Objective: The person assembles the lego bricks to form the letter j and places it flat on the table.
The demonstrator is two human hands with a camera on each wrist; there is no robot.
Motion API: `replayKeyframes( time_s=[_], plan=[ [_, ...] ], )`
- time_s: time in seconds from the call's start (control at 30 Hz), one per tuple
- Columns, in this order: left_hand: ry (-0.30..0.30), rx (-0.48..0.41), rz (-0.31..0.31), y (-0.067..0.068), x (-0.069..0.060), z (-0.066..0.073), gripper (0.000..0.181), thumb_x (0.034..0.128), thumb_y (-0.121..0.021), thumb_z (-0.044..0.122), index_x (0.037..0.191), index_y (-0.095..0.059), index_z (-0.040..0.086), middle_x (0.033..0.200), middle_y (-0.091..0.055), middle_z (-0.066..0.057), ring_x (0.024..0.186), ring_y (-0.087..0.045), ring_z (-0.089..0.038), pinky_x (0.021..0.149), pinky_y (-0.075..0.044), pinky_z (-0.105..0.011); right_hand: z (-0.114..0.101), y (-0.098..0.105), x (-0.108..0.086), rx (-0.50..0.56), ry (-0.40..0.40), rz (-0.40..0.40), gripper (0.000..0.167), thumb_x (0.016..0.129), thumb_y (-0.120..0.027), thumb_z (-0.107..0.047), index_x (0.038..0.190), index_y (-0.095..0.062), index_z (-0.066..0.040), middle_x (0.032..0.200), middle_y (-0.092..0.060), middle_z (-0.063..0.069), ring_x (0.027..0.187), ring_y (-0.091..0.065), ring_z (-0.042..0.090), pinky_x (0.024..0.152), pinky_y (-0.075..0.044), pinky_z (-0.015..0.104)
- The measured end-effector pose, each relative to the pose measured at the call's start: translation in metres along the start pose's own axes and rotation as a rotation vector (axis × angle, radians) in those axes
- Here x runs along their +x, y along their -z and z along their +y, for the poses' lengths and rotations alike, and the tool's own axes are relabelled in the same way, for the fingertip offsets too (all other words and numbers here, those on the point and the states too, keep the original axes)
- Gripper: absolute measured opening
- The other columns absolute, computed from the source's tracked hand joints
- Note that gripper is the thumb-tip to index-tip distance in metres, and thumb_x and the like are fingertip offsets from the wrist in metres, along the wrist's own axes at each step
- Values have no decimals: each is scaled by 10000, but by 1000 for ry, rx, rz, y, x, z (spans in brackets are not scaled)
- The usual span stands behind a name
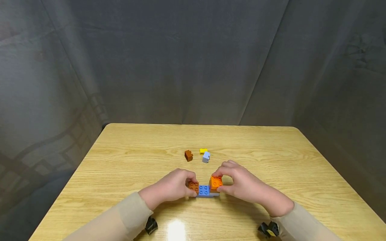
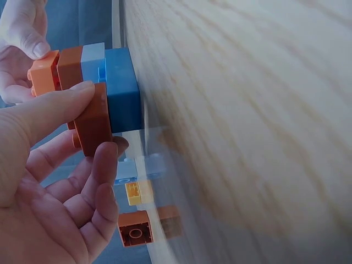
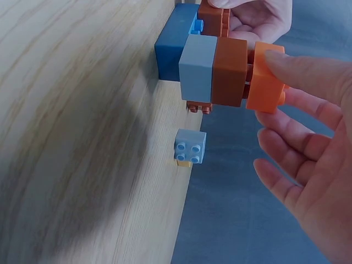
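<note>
A blue brick (image 1: 204,190) lies on the table between both hands. The left hand (image 1: 173,185) pinches a brown brick (image 2: 94,121) at the blue brick's left end. On the right end, a light blue brick (image 3: 196,69) carries another brown brick (image 3: 230,71). Above that, the right hand (image 1: 242,184) pinches an orange brick (image 1: 216,182) between thumb and fingers; a narrow gap shows between orange and brown in the right wrist view. Whether the left brown brick is fully seated on the blue one, I cannot tell.
Farther back on the wooden table (image 1: 135,140) lie a loose brown brick (image 1: 188,155), a yellow brick (image 1: 203,151) and a light blue brick (image 1: 206,157). Grey cloth (image 1: 181,67) hangs behind the table and at its sides.
</note>
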State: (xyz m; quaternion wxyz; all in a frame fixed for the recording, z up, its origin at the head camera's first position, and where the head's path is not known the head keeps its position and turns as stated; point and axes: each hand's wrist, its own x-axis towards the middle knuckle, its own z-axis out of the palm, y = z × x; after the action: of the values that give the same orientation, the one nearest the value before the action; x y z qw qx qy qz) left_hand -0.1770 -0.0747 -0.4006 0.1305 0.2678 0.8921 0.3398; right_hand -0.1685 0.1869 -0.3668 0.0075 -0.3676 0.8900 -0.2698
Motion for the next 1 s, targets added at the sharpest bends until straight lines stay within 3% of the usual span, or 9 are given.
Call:
replayKeyframes(
  time_s=[0.6, 1.0],
  plan=[
    [-10, -5, 3, 0, -1, 1, 195, 784, -849, 195, 915, -705, 193, 805, -614, 135, 712, -524, -75, 681, -447, -286, -3, 1, 1, -41, 16, -3, 339, 793, -844, -131, 1092, -717, -229, 1024, -588, -153, 978, -528, 95, 823, -497, 347],
    [-8, -18, 1, 0, -1, 1, 194, 785, -848, 195, 918, -707, 194, 794, -611, 138, 719, -536, -68, 669, -454, -275, -5, 0, 1, -75, -22, -5, 303, 806, -835, -186, 1078, -708, -228, 1042, -586, -156, 984, -524, 68, 836, -496, 324]
  ],
)
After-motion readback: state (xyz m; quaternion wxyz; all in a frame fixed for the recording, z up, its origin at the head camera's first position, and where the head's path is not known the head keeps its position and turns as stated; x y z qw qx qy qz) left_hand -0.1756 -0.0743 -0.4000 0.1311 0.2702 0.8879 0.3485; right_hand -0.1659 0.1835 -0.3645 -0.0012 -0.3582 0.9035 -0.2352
